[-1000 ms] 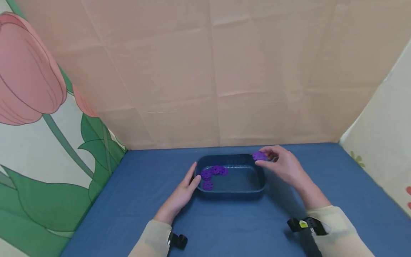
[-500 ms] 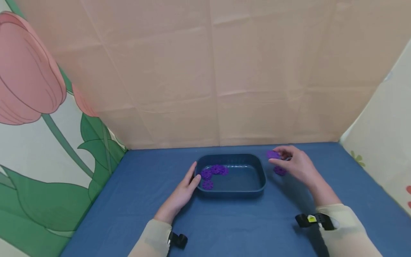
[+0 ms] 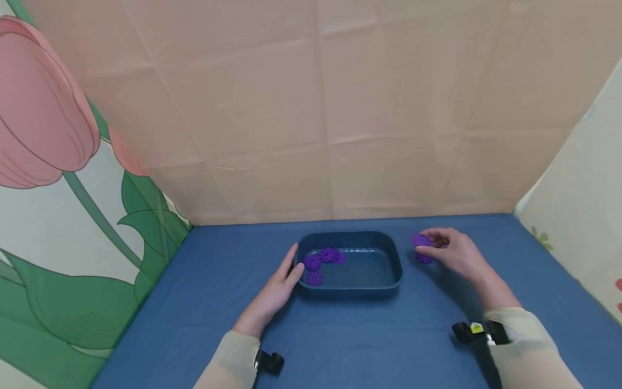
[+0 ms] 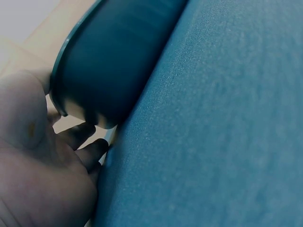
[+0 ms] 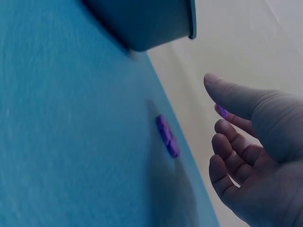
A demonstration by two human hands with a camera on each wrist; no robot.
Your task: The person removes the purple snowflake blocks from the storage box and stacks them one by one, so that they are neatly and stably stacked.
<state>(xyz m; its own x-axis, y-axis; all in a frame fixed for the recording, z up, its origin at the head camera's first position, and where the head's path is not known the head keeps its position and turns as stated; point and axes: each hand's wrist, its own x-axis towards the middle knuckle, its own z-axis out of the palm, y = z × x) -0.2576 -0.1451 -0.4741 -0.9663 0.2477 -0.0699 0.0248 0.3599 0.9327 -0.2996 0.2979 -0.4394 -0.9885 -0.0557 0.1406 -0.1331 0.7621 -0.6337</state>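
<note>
At the left end of a dark teal rectangular plastic tray point(image 3: 350, 292), my left hand point(image 3: 273, 294) holds the rim, thumb over the edge. The fingers point(image 4: 87, 146) touch the outer end wall in the left wrist view. Inside the tray's left part lie several purple notched, flower-shaped discs point(image 3: 313, 263). Right of the tray, my right hand point(image 3: 454, 251) pinches one purple disc point(image 3: 420, 240) between thumb and fingers, above the table. Beneath it another purple disc point(image 5: 168, 136) lies flat on the cloth. The thumb hides most of the held disc in the right wrist view.
Blue cloth point(image 3: 359, 340) covers the table. A beige sheet point(image 3: 320, 119) hangs behind it. A wall with painted tulips point(image 3: 44, 113) stands at the left, and a pale wall point(image 3: 583, 205) at the right. Each wrist wears a small black camera point(image 3: 269, 364).
My right hand has moved right, from above the tray's right rim to beyond it, still pinching the purple disc. It now hovers over the disc on the table. The left hand and tray stay put.
</note>
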